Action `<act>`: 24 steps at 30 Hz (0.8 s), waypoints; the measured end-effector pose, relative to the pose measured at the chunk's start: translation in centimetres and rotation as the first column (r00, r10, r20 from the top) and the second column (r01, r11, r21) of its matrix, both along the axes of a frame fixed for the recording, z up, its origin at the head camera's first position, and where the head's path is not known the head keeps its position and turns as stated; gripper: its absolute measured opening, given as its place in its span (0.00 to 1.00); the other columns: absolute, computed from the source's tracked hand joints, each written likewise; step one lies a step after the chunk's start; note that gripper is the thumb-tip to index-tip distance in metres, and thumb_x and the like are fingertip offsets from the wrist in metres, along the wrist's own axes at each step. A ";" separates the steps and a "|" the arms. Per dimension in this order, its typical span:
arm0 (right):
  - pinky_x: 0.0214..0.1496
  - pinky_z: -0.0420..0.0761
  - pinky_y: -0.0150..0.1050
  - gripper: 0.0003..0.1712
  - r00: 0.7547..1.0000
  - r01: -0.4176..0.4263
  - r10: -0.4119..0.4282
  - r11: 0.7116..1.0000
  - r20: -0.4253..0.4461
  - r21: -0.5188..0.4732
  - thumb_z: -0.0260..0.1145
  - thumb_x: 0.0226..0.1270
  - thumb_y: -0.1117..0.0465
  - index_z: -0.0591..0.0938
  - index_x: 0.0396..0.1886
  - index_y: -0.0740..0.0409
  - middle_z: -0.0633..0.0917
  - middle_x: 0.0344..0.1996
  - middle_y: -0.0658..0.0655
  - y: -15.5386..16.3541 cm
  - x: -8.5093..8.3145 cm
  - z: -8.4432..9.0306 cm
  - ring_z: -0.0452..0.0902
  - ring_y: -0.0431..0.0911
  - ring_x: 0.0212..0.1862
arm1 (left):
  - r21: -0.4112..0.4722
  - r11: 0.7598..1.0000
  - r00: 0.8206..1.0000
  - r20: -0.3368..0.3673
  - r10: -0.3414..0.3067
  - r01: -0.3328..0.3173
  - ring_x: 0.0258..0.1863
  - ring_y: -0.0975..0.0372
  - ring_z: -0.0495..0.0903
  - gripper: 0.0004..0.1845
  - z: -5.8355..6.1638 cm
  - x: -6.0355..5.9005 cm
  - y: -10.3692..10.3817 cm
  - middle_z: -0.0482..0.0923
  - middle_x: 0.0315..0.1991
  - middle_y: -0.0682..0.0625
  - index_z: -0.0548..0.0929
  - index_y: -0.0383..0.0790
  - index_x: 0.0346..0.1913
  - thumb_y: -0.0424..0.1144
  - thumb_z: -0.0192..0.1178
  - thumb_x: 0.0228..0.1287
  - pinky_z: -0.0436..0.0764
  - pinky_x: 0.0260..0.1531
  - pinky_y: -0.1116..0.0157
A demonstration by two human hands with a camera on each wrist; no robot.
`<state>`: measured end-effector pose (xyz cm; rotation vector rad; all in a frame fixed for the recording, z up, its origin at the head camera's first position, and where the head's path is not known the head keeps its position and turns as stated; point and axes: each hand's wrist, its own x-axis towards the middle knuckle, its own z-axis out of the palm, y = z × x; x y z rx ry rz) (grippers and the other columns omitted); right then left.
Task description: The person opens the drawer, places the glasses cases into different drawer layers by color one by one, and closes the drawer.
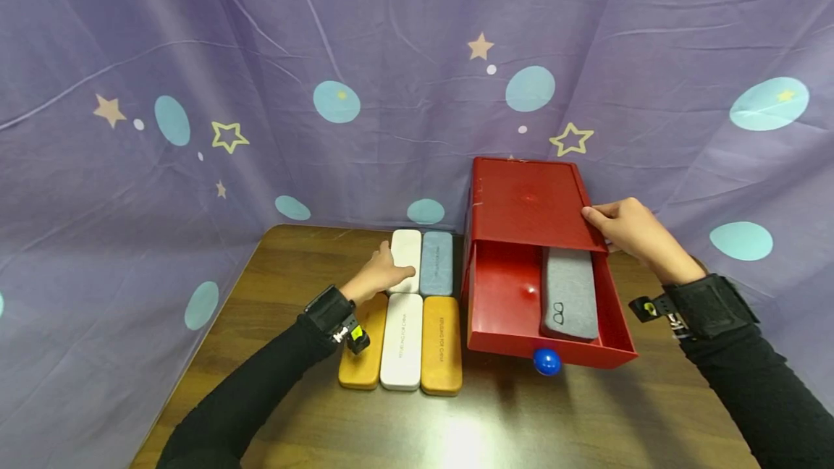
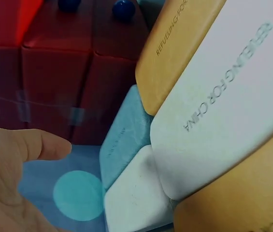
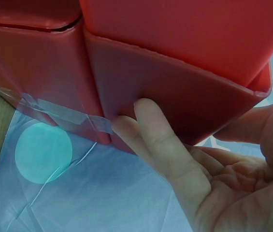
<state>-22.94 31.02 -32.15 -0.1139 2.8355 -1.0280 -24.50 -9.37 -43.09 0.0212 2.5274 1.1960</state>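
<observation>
From the head camera, the left hand (image 1: 381, 273) lies with relaxed fingers on the rear white case (image 1: 407, 259), one of five smooth rounded cases beside the glossy red box (image 1: 528, 205), whose open drawer (image 1: 502, 295) holds a felt-grey case (image 1: 570, 295). The left wrist view shows the thumb (image 2: 42, 145) straight, the other fingers cut off. In the right wrist view, the right hand (image 3: 213, 179) presses straight fingers against the box's side, thumb at its top edge.

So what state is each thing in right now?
Red box: drawer pulled open.
Gray case: closed, lying in the drawer.
Five cases on the table: closed.
Left hand: resting on the white case.
Right hand: steadying the box.
</observation>
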 end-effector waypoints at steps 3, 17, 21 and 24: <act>0.34 0.88 0.38 0.32 1.000 -0.004 0.004 1.000 -0.001 0.003 0.48 0.84 0.50 0.71 0.68 0.76 0.84 0.49 0.77 0.0 0.0 0.0 0.87 0.46 0.40 | -0.031 1.000 1.000 0.024 -0.004 0.005 0.78 0.35 0.50 0.54 -0.3 -1.0 0.6 0.42 0.78 0.23 0.38 0.26 0.79 0.46 0.63 0.65 0.62 0.74 0.42; 0.33 0.87 0.35 0.33 1.000 0.002 -0.002 1.000 -0.009 -0.005 0.49 0.83 0.50 0.71 0.67 0.76 0.85 0.48 0.76 -0.1 0.0 -0.1 0.86 0.42 0.39 | -0.370 0.926 0.997 0.033 -0.071 0.078 0.71 0.33 0.62 0.56 -1.7 -2.4 2.4 0.50 0.73 0.23 0.46 0.23 0.77 0.49 0.69 0.62 0.68 0.69 0.41; 0.33 0.87 0.37 0.33 1.000 0.006 -0.006 1.000 -0.008 -0.001 0.48 0.83 0.49 0.71 0.68 0.75 0.84 0.49 0.77 -0.1 0.1 0.0 0.86 0.44 0.39 | -0.420 0.902 0.995 0.032 -0.094 0.099 0.68 0.33 0.64 0.56 -1.9 -2.3 2.7 0.50 0.73 0.23 0.46 0.22 0.77 0.51 0.69 0.62 0.70 0.67 0.41; 0.34 0.88 0.38 0.33 1.000 0.005 -0.005 1.000 -0.004 0.003 0.48 0.83 0.49 0.70 0.69 0.75 0.83 0.50 0.78 0.0 0.1 0.0 0.87 0.46 0.40 | -0.416 0.905 0.996 0.043 -0.080 0.091 0.68 0.34 0.64 0.57 -1.7 -2.2 2.9 0.48 0.74 0.24 0.46 0.22 0.77 0.51 0.69 0.61 0.70 0.67 0.41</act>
